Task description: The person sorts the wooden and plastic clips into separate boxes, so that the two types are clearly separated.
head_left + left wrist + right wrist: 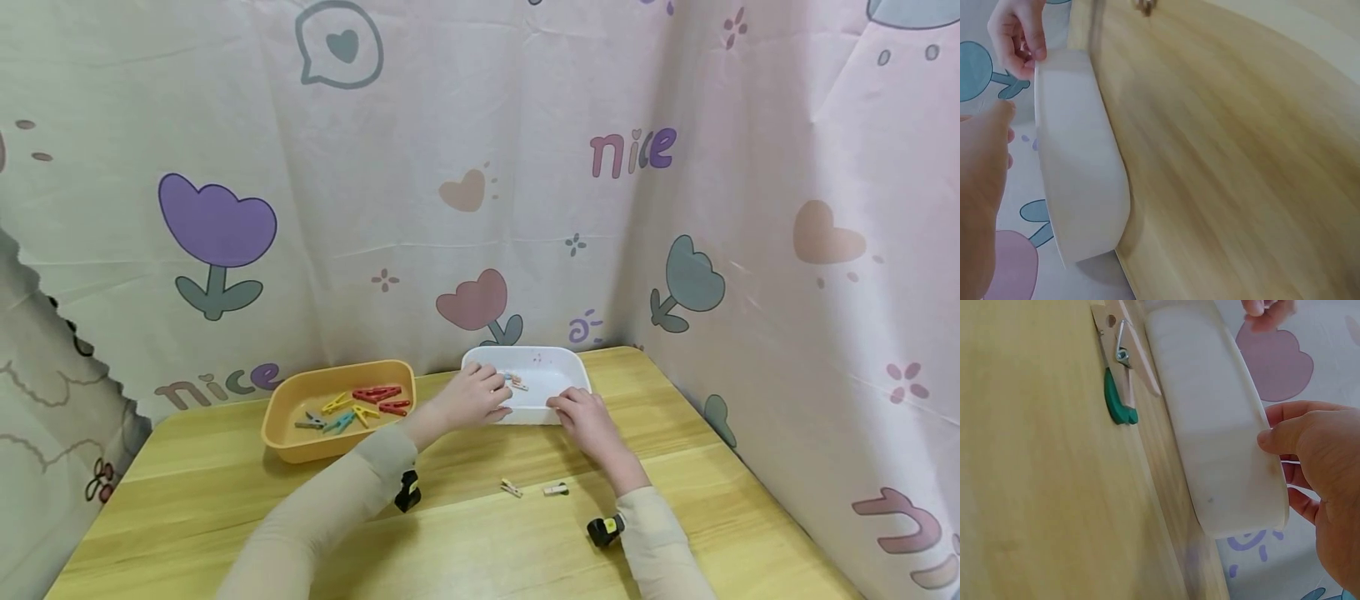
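A white plastic tray (525, 415) stands at the back of the table, with small wooden clothespins (519, 384) inside. My right hand (592, 425) grips its near rim toward the right, thumb (1272, 441) outside and fingers over the inner side. Over the tray's left part is my left hand (468, 398), fingers bent and thumb apart from them; I see nothing held there. Two wooden clothespins lie on the table in front: one (512, 488) to the left, another (553, 490) to the right. The right wrist view shows a clothespin (1110, 344) with a green tip.
Left of the white tray stands a yellow bin (300, 451) holding several red, yellow, teal and grey clothespins. A patterned curtain (420, 167) hangs behind the table and along its right side. The wooden tabletop (465, 533) extends toward me.
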A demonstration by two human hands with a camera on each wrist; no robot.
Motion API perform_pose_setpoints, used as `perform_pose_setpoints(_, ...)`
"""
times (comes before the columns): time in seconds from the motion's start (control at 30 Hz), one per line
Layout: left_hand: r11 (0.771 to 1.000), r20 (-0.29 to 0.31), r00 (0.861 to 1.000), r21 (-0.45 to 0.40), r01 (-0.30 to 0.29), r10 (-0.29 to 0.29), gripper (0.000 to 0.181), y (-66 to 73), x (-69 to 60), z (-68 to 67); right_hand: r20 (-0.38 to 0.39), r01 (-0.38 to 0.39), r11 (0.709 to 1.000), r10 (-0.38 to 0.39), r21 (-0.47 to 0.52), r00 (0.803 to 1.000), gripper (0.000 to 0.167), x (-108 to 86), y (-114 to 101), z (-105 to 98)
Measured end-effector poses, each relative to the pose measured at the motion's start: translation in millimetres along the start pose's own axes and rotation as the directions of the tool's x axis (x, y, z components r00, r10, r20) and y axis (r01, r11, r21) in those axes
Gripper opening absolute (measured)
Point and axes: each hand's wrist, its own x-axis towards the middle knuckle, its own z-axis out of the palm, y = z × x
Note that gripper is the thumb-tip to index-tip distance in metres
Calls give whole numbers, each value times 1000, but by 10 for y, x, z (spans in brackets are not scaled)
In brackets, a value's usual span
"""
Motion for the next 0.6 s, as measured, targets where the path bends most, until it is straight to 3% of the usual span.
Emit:
perform_pose_setpoints(0.23,997,51,996,-40,-65,67,24,99,-116,-98,-19,12,1000,-12,8,1000,21,1,-8,-1)
perform_pose_setpoints(0.37,991,41,992,-52,-119,121,25,171,-174,-142,-16,11,1000,-11,7,1000,20,5,-7,-3)
perform_pose_setpoints(0.6,974,61,974,-74,-212,217,23,317,-253,-224,-14,12,1000,-12,1,1000,21,0,0,-1)
